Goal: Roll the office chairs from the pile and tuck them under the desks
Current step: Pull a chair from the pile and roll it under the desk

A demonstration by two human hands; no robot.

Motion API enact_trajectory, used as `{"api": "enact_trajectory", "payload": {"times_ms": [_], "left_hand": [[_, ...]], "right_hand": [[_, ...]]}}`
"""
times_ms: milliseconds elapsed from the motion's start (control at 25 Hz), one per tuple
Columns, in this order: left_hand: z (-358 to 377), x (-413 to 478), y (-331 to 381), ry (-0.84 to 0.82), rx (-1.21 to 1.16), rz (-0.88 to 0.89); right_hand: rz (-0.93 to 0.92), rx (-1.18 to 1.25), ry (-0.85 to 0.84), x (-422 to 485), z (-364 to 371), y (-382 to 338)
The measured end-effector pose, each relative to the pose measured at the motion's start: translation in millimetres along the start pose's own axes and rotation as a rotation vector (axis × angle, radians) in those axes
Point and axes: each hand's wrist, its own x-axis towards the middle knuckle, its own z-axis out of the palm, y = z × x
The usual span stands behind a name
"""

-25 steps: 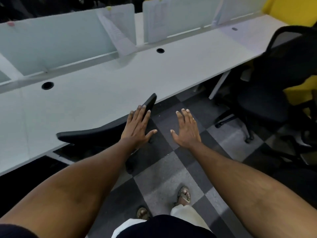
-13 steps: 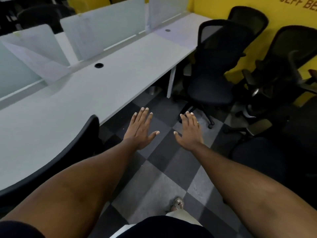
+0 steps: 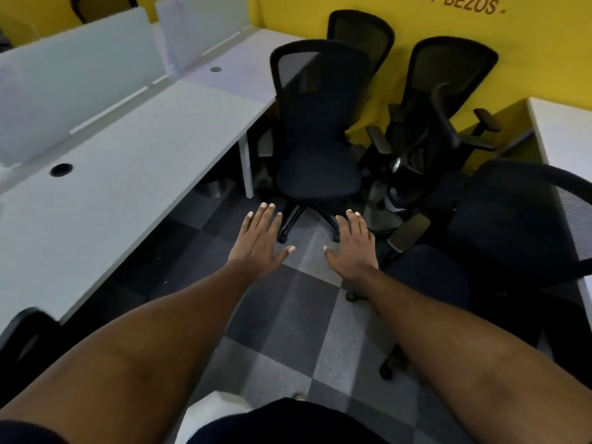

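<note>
Reaching forward, left hand (image 3: 261, 243) and right hand (image 3: 352, 246) are spread flat, palms down, empty, above the checkered carpet (image 3: 288, 322). Nearest office chair (image 3: 315, 149) stands just off the desk (image 3: 128, 161) end corner, untucked. Chair pile (image 3: 442, 123) crowds the yellow wall (image 3: 528, 43); another chair (image 3: 499, 225) sits beside the right forearm.

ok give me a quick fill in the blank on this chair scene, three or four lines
1. The wall behind the piled chairs is painted ____.
2. Both the left hand and the right hand are open and hold ____.
3. The armless chair nearest the end of the white desk has its seat facing ____ the person.
4. The floor is laid in grey and dark ____ tiles.

Missing words: yellow; nothing; toward; carpet
</note>
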Motion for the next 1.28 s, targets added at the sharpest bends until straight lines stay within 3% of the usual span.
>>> {"api": "enact_trajectory", "payload": {"times_ms": [760, 1040, 1280], "left_hand": [[-2.1, 323.1, 101.0, -0.045, 0.019, 0.555], [22.0, 407.5, 207.3, -0.056, 0.026, 0.705], [30.3, 480.6, 342.8, -0.099, -0.031, 0.752]], "right_hand": [[0.522, 0.055, 0.179, 131.2, -44.9, 160.9], [0.647, 0.022, 0.168, 148.7, -65.6, 276.3], [0.703, 0.004, 0.147, 163.7, -104.0, 415.8]]}}
